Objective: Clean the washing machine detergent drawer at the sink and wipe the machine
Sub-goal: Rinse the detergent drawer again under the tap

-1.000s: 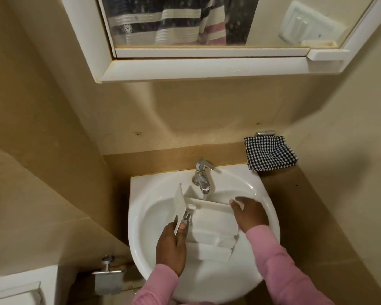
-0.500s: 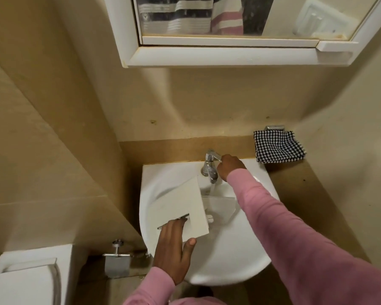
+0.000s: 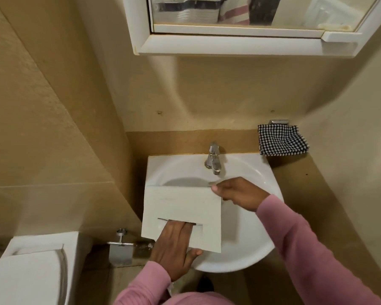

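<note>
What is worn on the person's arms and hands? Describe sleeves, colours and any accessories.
Both arms wear long plain pink sleeves: the left sleeve and right sleeve reach the wrists. The left hand and right hand are bare: no gloves, rings or watch show.

White sink (image 3: 154, 170) with tap (image 3: 213, 159) on back rim; checked cloth (image 3: 282, 139) on tan ledge (image 3: 295, 172).

Drawer (image 3: 183, 208) covers sink (image 3: 157, 165) from 8 to 11 o'clock; faucet (image 3: 213, 160) blocks 12. Right hand (image 3: 235, 192) and forearm cross at 3 to 4. Bare basin open at 5 to 6. Wall (image 3: 86, 139) tight at 9. Checked cloth (image 3: 282, 139) just beside rim at 1.
</note>
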